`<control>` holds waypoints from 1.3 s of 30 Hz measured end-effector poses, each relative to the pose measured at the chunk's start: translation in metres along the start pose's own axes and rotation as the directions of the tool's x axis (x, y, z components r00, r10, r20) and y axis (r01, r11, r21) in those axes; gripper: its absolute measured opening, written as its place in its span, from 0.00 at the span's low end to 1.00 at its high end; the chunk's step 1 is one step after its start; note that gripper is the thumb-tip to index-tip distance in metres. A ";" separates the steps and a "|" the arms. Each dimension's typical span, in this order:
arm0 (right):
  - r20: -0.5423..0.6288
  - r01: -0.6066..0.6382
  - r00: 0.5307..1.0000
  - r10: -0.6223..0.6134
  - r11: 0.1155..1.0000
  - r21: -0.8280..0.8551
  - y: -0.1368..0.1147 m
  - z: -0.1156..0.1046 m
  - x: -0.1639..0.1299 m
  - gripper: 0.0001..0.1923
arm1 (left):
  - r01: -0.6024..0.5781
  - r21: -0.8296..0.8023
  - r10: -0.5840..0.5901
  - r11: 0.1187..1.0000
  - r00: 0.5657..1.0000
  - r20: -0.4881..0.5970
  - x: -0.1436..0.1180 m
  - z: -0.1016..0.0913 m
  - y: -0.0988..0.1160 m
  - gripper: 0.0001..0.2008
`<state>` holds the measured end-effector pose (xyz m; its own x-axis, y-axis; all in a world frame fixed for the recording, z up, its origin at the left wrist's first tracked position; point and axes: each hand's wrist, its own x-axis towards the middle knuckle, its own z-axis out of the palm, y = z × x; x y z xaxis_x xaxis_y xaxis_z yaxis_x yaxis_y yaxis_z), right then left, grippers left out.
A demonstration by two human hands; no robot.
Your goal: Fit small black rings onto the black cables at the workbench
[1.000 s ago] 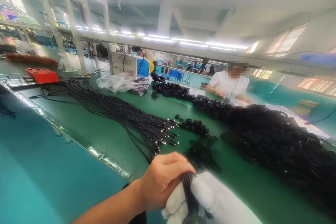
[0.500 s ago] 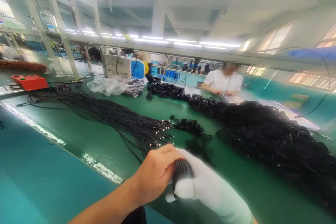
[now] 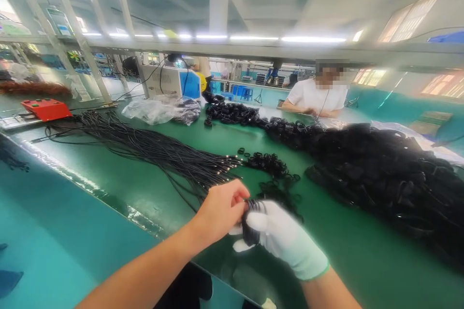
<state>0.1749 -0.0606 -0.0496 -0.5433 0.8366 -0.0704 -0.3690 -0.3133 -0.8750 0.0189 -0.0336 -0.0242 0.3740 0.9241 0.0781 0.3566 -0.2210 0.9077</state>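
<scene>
A glossy green tabletop [image 3: 344,231] spreads below my fingers as my white-gloved right hand [image 3: 279,229] grips looped black cable [image 3: 251,232], best kept even where my bare left hand [image 3: 223,208] pinches.

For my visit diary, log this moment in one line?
left hand: at black coil | right hand: gloved, holding it | nearby: black cables

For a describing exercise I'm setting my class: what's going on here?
Someone's gloved right hand holds a coil of black cable, and the bare left hand is at its upper edge. A bundle of black cables lies on the green table, with a large black heap to the right.
</scene>
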 end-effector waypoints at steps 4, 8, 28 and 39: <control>0.020 -0.004 1.000 0.004 1.000 0.012 0.002 0.002 0.001 0.17 | 0.139 -0.153 -0.132 0.978 0.990 0.055 0.001 0.003 -0.007 0.07; 0.024 -0.014 1.000 0.014 1.000 -0.024 0.002 0.005 0.000 0.13 | 0.186 -0.136 -0.177 0.973 0.981 0.078 -0.002 0.008 -0.009 0.05; -0.087 0.140 0.988 -0.126 0.973 0.185 0.023 -0.001 0.012 0.09 | -0.229 0.455 0.192 0.861 0.973 0.126 -0.026 0.013 -0.021 0.09; -0.156 0.060 0.987 -0.024 0.971 0.230 0.028 -0.010 0.010 0.12 | -0.184 0.352 0.161 0.918 0.982 0.094 -0.031 0.007 -0.016 0.06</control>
<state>0.1669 -0.0568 -0.0792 -0.4097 0.9038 -0.1236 -0.5643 -0.3576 -0.7441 0.0076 -0.0613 -0.0442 0.5052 0.8431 0.1845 0.5595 -0.4827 0.6737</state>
